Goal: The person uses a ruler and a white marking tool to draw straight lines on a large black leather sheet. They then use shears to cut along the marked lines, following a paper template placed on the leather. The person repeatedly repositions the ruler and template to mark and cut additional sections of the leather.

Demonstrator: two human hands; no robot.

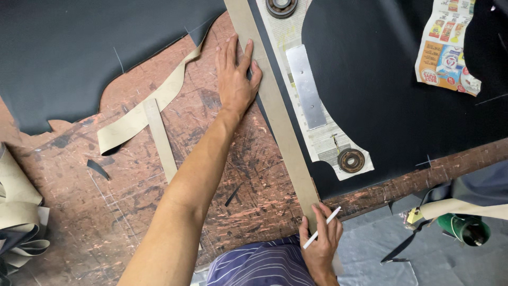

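Pressing flat with the left hand (234,79), fingers spread open, palm down against the left edge of a long tan cardboard straightedge strip (275,106) running diagonally from the top of the scarred reddish-brown wooden worktable (159,212) down to its near edge. Pinching the strip's lower end with the right hand (320,241), closed around a thin white marking pencil (323,226) held slanting between the fingers, tip pointing up and to the right. Lying with its right edge along the border of a large black leather sheet (391,95) covering the right part of the table. Resting on that sheet just beside the strip: a pale printed paper pattern (325,140) with a curved edge, weighed down by a flat grey metal bar (307,87) and two rusty round bearing rings, one at the top (281,6) and one near the pattern's lower end (351,160). Lying further right, a crumpled colourful printed leaflet (447,45). Spreading over the upper left, a second dark leather piece (79,53), with a curved beige offcut strip (143,111) and a narrow straight beige strip (161,140) below it, well apart from the left hand. Showing at the bottom edge, a blue striped garment (259,267).
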